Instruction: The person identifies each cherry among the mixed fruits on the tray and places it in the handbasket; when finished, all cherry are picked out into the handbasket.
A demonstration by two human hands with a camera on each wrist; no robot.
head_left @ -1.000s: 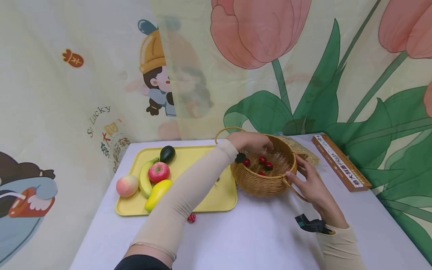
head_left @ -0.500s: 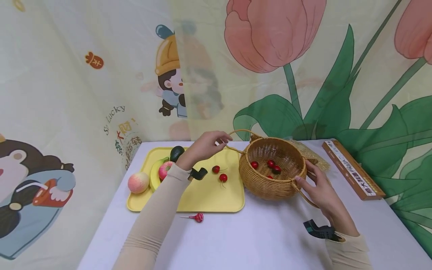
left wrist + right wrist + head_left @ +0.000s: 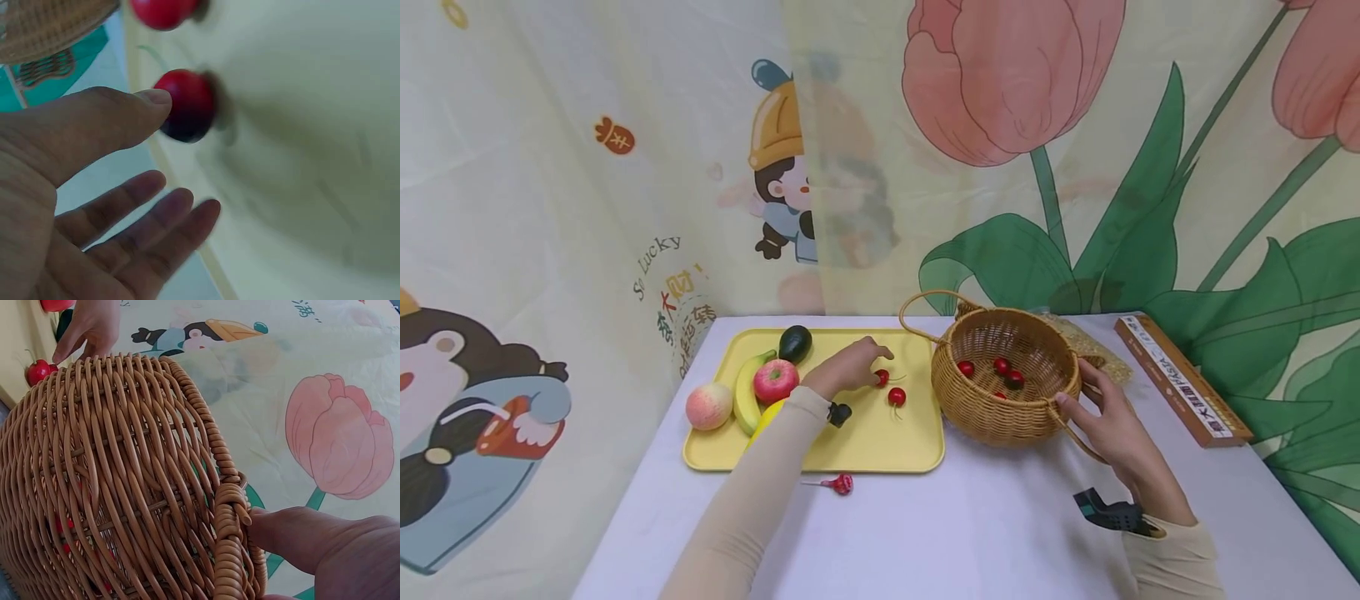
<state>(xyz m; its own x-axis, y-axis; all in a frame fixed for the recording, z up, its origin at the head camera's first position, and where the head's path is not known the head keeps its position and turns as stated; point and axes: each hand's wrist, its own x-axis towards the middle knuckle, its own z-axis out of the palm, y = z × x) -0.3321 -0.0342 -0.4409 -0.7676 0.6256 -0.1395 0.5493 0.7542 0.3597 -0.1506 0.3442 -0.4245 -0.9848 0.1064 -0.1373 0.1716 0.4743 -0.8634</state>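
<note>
My left hand [image 3: 848,368] is low over the yellow tray [image 3: 850,454], its fingers spread around a red cherry [image 3: 882,378]. In the left wrist view the thumb overlaps that dark-bottomed cherry [image 3: 187,109], with three fingers apart from it; whether the thumb touches is unclear. A second cherry [image 3: 897,397] lies beside it on the tray. To the right, my right hand [image 3: 1108,421] grips the rim of a wicker basket [image 3: 1000,423] near one handle. Its thumb [image 3: 287,534] presses the rim in the right wrist view. Several cherries [image 3: 1002,366] lie inside the basket.
On the tray's left are a peach [image 3: 709,406], a banana [image 3: 746,396], an apple [image 3: 776,381], an avocado [image 3: 795,343] and a partly hidden yellow fruit [image 3: 769,419]. A lollipop [image 3: 841,484] lies in front. Right of the basket lie a bag [image 3: 1097,350] and a pasta box [image 3: 1183,379].
My left hand has come out of the basket, moved left over the tray and lowered to the cherry. My right hand keeps its grip on the basket. The head view has shifted slightly.
</note>
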